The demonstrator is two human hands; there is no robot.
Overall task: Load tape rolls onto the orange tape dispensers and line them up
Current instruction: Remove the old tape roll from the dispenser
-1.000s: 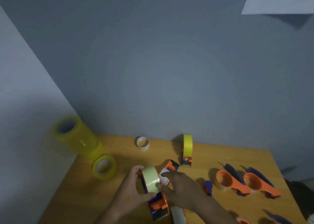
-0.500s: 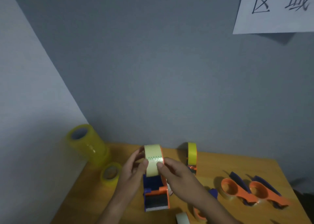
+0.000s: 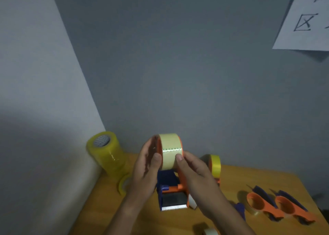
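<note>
- I see my left hand (image 3: 146, 170) and right hand (image 3: 194, 172) both gripping the roll (image 3: 170, 151), thumbs pressed on its face.
- It sits on the dispenser (image 3: 173, 193), raised above the table (image 3: 106, 208).

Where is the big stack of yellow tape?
The yellow tape stack stands at the far left corner of the wooden table, against the wall, left of the left hand and the held dispenser.

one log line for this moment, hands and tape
left hand: holds tape roll | right hand: pinches roll | roll: on dispenser | dispenser: held above table
</note>
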